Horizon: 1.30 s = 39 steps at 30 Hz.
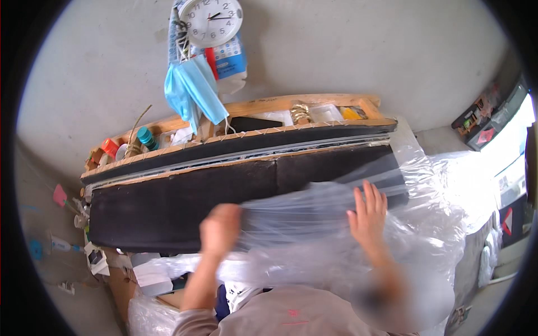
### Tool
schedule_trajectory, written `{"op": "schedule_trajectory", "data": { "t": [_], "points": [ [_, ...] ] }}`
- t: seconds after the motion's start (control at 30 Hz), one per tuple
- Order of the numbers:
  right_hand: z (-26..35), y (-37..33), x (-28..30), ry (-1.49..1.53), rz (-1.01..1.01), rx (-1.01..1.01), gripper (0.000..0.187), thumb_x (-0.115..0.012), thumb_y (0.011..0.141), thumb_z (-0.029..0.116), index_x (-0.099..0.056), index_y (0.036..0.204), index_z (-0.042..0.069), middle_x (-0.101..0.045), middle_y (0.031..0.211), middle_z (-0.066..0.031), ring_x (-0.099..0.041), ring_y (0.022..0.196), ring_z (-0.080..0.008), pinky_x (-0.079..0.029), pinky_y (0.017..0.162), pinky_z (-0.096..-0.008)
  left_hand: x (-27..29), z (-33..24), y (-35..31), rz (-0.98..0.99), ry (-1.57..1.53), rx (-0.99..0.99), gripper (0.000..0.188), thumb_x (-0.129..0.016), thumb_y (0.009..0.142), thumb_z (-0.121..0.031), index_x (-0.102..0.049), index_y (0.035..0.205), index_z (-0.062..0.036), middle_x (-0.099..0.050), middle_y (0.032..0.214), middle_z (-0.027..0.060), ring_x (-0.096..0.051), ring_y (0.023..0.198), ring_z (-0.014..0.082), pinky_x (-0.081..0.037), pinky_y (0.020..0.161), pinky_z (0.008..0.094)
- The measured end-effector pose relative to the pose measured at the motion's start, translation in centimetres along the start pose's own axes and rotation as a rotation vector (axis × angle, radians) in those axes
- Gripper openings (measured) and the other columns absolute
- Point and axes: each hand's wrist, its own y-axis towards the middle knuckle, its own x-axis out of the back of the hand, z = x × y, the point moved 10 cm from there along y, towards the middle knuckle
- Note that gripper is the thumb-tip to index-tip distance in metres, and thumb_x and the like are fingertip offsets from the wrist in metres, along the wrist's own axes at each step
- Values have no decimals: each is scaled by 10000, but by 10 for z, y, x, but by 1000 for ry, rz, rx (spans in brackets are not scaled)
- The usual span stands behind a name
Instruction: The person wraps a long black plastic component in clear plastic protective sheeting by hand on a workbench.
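Clear plastic film (302,213) stretches in creases over the right half of a long black padded board (168,204). My left hand (220,231) is closed in a fist at the film's left edge and grips it; motion blurs that hand somewhat. Farther right, my right hand (370,215) lies on the film with fingers stretched out and apart. More loose film (431,213) hangs over the board's right end and down its near side. The left part of the black surface is bare.
Behind the board runs a wooden-edged tray (252,106) with thread spools (147,138), a gold coil (300,113) and white boxes. Blue face masks (193,89) hang below a round wall clock (211,21). Papers (152,275) and bagged plastic (150,316) sit at the lower left.
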Motion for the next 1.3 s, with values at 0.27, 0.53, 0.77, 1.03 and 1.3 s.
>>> {"op": "schedule_trajectory", "data": {
  "t": [0.27,0.53,0.77,1.03,1.3],
  "points": [
    [153,3,-16,663,71,407,407,-639,712,174,-550,1098,82,-450,1236,-155,-397,1152,-348,-238,987,-516,118,142,-26,-318,333,353,113,-500,841,-146,-557,813,-53,-589,766,143,-573,708,343,-449,602,395],
    [250,23,-52,1224,903,552,159,-635,719,117,-488,728,58,-603,945,-53,-555,840,-156,-412,733,-366,113,150,-25,-361,287,284,89,-504,824,-122,-553,798,-53,-587,758,139,-571,705,344,-450,597,390],
    [68,48,18,1472,586,-191,260,-602,800,111,-560,1041,24,-602,855,-30,-556,710,-98,-438,620,-214,134,148,-37,-340,358,369,98,-499,840,-130,-538,801,-49,-585,757,129,-575,704,331,-450,593,377],
    [266,-7,-32,1227,954,744,295,-583,831,323,-577,880,32,-613,827,-118,-552,865,-235,-400,718,-420,103,147,-20,-359,260,303,87,-495,835,-114,-545,805,-49,-579,762,145,-565,712,346,-447,611,379],
    [8,22,63,1713,529,-163,221,-639,760,137,-543,940,52,-555,799,-45,-505,683,-149,-421,633,-309,125,148,-24,-309,286,336,85,-494,843,-119,-541,815,-53,-575,783,137,-567,726,338,-447,613,373]
  ]
}}
